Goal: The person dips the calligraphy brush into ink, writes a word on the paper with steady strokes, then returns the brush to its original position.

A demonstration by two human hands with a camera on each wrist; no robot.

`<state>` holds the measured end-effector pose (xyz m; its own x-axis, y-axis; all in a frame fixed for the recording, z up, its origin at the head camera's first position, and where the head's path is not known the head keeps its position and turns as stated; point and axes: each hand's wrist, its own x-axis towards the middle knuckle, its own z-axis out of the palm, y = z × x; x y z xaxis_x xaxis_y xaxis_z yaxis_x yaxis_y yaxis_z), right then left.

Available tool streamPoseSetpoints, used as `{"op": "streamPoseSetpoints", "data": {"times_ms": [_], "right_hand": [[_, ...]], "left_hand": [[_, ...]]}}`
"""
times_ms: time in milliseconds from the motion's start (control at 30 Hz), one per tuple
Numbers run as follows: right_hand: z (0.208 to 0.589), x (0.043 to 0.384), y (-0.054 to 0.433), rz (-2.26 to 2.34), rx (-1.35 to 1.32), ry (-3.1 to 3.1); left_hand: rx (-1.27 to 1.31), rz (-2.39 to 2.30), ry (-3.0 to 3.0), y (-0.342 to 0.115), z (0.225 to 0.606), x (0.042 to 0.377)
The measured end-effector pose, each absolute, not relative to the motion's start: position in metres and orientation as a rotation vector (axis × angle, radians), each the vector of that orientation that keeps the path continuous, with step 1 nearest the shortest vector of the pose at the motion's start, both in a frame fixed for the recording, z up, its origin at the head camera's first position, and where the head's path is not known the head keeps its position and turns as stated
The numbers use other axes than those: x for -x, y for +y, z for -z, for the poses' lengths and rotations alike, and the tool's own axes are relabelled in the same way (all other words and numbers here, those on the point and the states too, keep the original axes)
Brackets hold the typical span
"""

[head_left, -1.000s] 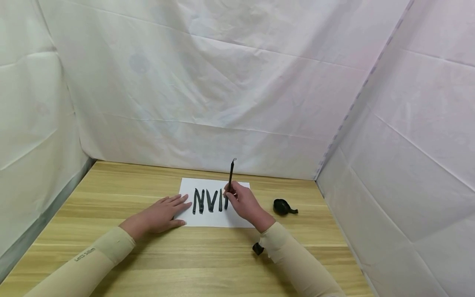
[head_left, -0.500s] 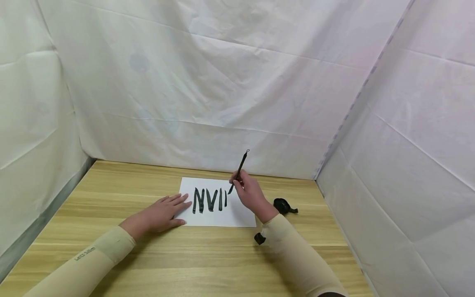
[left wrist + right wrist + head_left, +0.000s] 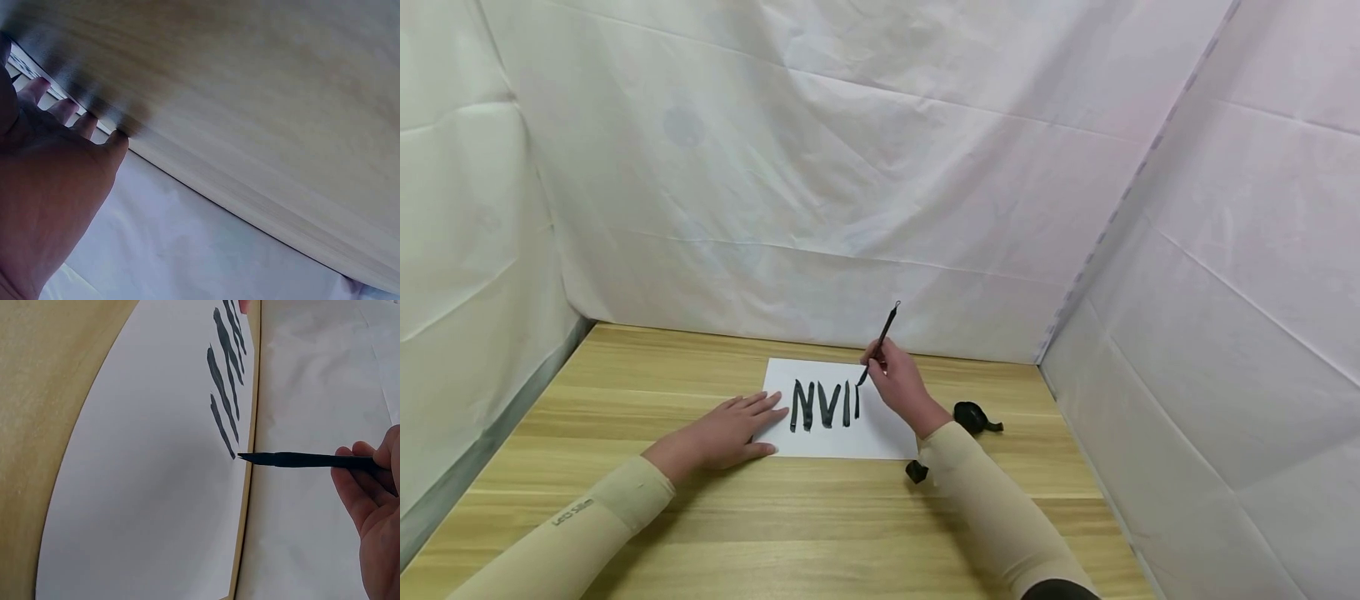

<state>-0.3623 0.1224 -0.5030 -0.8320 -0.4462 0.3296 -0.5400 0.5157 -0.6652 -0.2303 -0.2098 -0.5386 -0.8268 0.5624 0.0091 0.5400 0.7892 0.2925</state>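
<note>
A sheet of white paper [image 3: 880, 442] bears thick black brush strokes [image 3: 828, 406] that read like "NVII", the last stroke thinner. My left hand [image 3: 726, 432] lies with spread fingers over the paper's left edge; in the left wrist view the fingers of this hand [image 3: 56, 169] stretch out along the table. Between thumb and fingers, my right hand [image 3: 901, 387] pinches a slim black writing brush [image 3: 886, 329] with a loop at its top end. The brush [image 3: 294, 460] slants, its dark tip right at the upper end of the last stroke [image 3: 222, 425].
Right of the paper sits a small round black dish [image 3: 970, 417] with a short handle, partly behind the right wrist. A small black object [image 3: 916, 472] shows beside the right sleeve. White sheeting [image 3: 820, 208] surrounds the wood-grain table [image 3: 775, 533] at the back and sides.
My right hand has moved up from the last vertical stroke, tilting the brush to the right, then shifted slightly left to that stroke's top. The left hand has stayed put.
</note>
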Motion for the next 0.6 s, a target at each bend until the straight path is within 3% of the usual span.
{"op": "streamPoseSetpoints", "data": {"times_ms": [600], "right_hand": [[0.5083, 0.3663, 0.1216, -1.245, -0.831, -2.667]], "left_hand": [[-0.877, -0.439, 2.884, -0.2094, 0.5384, 0.2306]]}}
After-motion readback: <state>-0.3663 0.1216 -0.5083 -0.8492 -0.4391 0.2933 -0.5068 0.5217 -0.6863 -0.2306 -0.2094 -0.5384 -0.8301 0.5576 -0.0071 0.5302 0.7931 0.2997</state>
